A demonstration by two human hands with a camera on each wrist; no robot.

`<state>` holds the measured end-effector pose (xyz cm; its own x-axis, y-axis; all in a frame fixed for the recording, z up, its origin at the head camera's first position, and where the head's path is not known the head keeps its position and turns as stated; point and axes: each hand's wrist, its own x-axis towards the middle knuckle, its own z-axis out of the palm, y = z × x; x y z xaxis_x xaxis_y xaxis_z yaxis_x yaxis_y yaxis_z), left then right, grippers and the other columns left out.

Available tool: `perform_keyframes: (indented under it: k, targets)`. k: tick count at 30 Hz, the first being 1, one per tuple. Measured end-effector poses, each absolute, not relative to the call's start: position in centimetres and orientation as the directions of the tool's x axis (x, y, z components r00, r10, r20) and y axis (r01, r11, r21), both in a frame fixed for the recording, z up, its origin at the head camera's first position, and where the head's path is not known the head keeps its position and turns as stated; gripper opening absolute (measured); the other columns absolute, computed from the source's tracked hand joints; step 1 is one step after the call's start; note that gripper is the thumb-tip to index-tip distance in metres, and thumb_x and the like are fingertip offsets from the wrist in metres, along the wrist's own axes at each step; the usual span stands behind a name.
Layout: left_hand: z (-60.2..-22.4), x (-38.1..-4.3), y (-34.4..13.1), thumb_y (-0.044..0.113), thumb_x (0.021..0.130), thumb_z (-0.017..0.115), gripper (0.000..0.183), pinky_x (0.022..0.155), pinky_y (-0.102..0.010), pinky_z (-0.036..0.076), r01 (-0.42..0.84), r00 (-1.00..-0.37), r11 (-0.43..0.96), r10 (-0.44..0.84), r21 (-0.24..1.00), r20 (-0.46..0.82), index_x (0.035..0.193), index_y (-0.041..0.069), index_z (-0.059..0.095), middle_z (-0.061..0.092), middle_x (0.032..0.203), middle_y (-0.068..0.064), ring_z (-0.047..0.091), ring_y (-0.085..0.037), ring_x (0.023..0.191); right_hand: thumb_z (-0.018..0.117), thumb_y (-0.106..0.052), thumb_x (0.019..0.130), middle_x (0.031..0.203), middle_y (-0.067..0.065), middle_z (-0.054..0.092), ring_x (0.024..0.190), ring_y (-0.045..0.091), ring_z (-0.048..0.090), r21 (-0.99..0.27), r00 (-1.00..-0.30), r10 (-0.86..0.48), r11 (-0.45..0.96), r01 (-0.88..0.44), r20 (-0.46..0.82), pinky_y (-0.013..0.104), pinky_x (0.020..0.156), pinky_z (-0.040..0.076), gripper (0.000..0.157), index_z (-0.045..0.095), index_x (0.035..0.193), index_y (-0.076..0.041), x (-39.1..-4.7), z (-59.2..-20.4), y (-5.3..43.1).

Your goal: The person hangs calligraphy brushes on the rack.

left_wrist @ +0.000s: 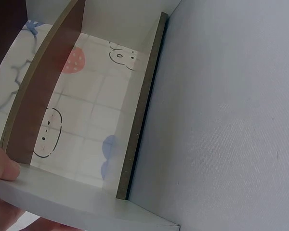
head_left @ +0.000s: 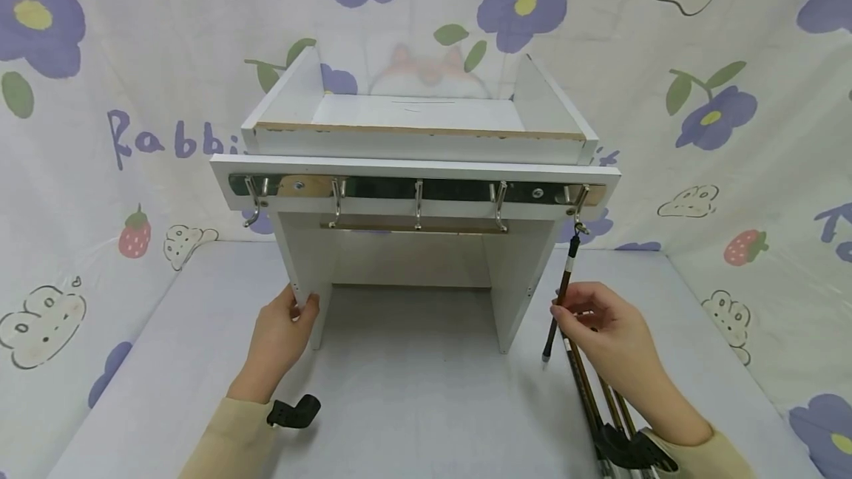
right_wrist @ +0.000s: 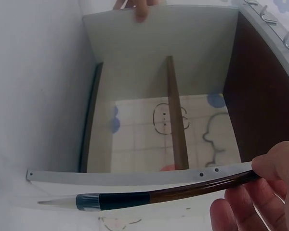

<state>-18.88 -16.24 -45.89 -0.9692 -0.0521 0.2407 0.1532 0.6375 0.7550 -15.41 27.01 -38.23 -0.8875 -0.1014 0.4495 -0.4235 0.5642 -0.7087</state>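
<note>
My right hand point(head_left: 612, 327) pinches the dark handle of a calligraphy brush point(right_wrist: 197, 190) between thumb and fingertips. The brush points downward in the head view, its pale tip low and its top loop right at the rightmost hook point(head_left: 581, 202). My left hand point(head_left: 279, 335) grips the front edge of the left side panel point(head_left: 299, 265) of a white shelf rack, thumb on the inner side. A metal strip of several hooks point(head_left: 418, 205) runs along the rack's front board; the other hooks hold nothing.
Several more brushes point(head_left: 580, 383) lie on the white table point(head_left: 413, 405) under my right forearm. An upper tray point(head_left: 419, 145) with raised sides tops the rack. Cross bars point(left_wrist: 142, 108) join the side panels. A patterned cloth point(head_left: 765, 131) hangs behind and around.
</note>
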Motion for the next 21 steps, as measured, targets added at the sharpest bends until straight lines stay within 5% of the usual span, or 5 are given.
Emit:
perform_keyframes:
  k: [21]
  targets:
    - [-45.9,-18.89,-16.22,0.032,0.102,0.047,0.045,0.083,-0.054,0.052,0.144,-0.972,0.631,-0.053,0.763,0.228,0.14,0.008,0.047,0.054,0.134,-0.022,0.059,-0.043,0.111,0.072,-0.007,0.087,0.094,-0.002,0.067,0.085,0.009,0.063,-0.726,-0.903,-0.071,0.57,-0.385,0.424,0.019,0.07,0.052,0.019,0.065,0.104,-0.009,-15.32,-38.41,27.39]
